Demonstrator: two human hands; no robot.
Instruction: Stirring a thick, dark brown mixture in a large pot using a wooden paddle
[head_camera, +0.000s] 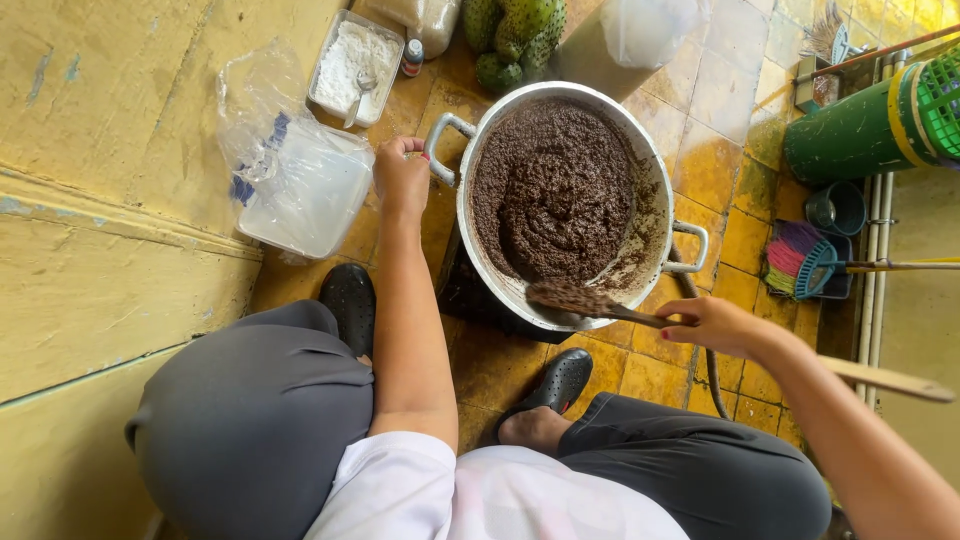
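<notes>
We sit low on the tiled floor (700, 160), knees and black clogs (350, 300) nearest us. Our right hand (715, 325) is closed around a long wooden paddle (590, 300), its coated blade resting at the near rim of the big metal pot (480, 240). Our left hand (400, 180) grips the pot's left handle (440, 145), steadying it. Inside, the dark brown paste (555, 190) looks thick and evenly mixed, with smears up the right wall, so the stirring seems well along though still in hand. Beyond lie a clear plastic tub (310, 195), a tray of white powder (350, 60) and green cactus fruits (515, 35).
</notes>
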